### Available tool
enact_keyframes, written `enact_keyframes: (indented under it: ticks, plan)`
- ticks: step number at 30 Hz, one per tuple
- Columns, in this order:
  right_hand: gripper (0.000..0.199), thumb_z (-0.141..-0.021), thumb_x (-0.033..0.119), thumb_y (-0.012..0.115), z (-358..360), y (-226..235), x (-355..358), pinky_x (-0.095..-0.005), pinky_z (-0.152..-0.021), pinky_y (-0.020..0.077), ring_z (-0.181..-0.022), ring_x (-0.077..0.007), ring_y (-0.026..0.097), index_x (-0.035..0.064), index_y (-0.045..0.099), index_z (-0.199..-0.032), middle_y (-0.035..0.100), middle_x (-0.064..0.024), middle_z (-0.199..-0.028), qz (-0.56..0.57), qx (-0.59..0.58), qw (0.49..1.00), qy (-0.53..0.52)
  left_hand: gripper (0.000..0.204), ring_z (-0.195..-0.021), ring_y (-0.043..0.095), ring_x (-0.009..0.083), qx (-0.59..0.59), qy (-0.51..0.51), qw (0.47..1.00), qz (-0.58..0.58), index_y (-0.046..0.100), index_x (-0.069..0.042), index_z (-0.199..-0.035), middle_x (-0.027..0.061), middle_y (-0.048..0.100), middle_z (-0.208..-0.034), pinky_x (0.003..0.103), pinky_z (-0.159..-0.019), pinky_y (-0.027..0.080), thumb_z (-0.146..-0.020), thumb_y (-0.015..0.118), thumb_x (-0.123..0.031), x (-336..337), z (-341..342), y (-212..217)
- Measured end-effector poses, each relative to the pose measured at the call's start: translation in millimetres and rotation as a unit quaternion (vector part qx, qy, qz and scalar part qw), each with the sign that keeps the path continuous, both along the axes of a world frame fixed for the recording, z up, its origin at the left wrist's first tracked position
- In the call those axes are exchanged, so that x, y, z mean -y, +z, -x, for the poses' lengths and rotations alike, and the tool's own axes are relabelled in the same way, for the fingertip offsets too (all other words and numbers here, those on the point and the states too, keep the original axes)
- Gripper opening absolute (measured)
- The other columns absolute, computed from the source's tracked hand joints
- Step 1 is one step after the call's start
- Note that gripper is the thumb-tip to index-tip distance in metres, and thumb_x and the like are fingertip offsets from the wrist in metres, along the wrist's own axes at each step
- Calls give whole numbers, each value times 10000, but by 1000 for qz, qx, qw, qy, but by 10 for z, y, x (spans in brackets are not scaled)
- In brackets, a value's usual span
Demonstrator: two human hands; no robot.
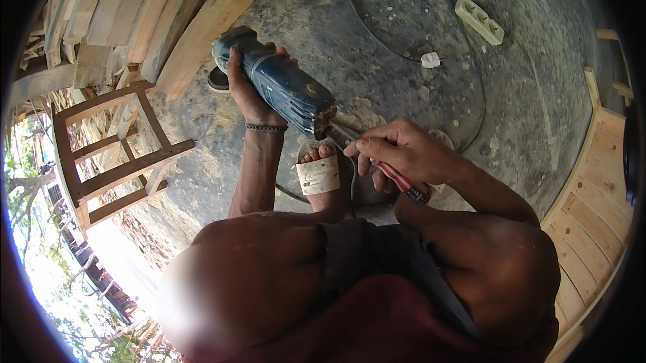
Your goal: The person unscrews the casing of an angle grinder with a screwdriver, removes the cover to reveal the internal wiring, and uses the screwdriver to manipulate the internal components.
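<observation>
My left hand (250,94) is wrapped around a blue angle grinder (289,88), its head toward the upper left and its rear end toward my right hand. Beside that rear end, my right hand (414,151) is closed around a tool with a red-and-white striped handle (396,177) and a dark, patterned butt. The front of this tool points at the grinder's cord end, where a dark cord (342,137) shows. My fingers hide part of the tool, so its kind is unclear. A dark round rim (218,80) shows below the grinder's head.
A white plug (431,60) lies unplugged on the concrete floor (404,100), near a cream socket strip (479,20). Wooden planks (155,13) are stacked at upper left, above a wooden frame (128,141). Slatted wood (589,218) stands at right. My sandalled foot (318,174) is beneath the grinder.
</observation>
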State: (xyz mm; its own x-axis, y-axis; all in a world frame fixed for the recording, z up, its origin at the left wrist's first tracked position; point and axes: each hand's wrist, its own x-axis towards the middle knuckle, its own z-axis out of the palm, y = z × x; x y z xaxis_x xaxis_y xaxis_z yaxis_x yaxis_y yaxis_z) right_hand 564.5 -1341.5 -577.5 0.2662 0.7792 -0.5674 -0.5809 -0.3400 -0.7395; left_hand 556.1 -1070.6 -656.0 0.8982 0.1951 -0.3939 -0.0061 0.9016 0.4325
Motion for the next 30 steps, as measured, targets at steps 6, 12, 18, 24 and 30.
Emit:
enact_keyframes:
  ticks: [6, 12, 18, 24, 30]
  plan:
    - [375, -1046, 272, 500, 4, -24, 27, -250, -560, 567, -665, -142, 697, -52, 646, -1168, 683, -97, -861, -17, -76, 997, -23, 622, -847, 665, 287, -8, -3, 1000, 22, 520, 35, -1149, 184, 654, -950, 389, -796, 582, -898, 623, -525, 43, 2, -4]
    - [316, -1007, 224, 576, -21, -63, 49, -288, -600, 599, -694, -178, 706, -72, 652, -1088, 679, -104, -864, -1, -228, 971, -70, 620, -811, 670, 281, -21, 0, 998, -57, 544, 36, -1119, 174, 657, -908, 390, -776, 579, -911, 595, -545, 88, 14, 13]
    - [247, -951, 178, 670, 56, -200, 63, -293, -610, 593, -688, -174, 700, -67, 681, -977, 686, -101, -791, 0, -241, 965, -100, 583, -808, 674, 268, -30, 10, 991, -127, 541, 16, -1136, 149, 652, -915, 417, -744, 588, -935, 563, -531, 163, 29, 57]
    - [255, -931, 188, 700, 147, -268, 74, -269, -554, 512, -623, -121, 654, -57, 709, -860, 698, -97, -739, 89, 199, 974, -56, 543, -834, 679, 272, -80, 45, 980, -176, 528, -38, -1177, 129, 649, -967, 450, -722, 599, -933, 581, -520, 271, 35, 64]
    - [241, -933, 180, 692, 120, -427, 85, -280, -609, 506, -667, -102, 641, -60, 702, -935, 703, -100, -763, 94, 258, 961, -16, 529, -859, 681, 274, -117, 74, 969, -206, 524, -56, -1191, 122, 646, -994, 455, -731, 597, -933, 591, -513, 321, 33, 39]
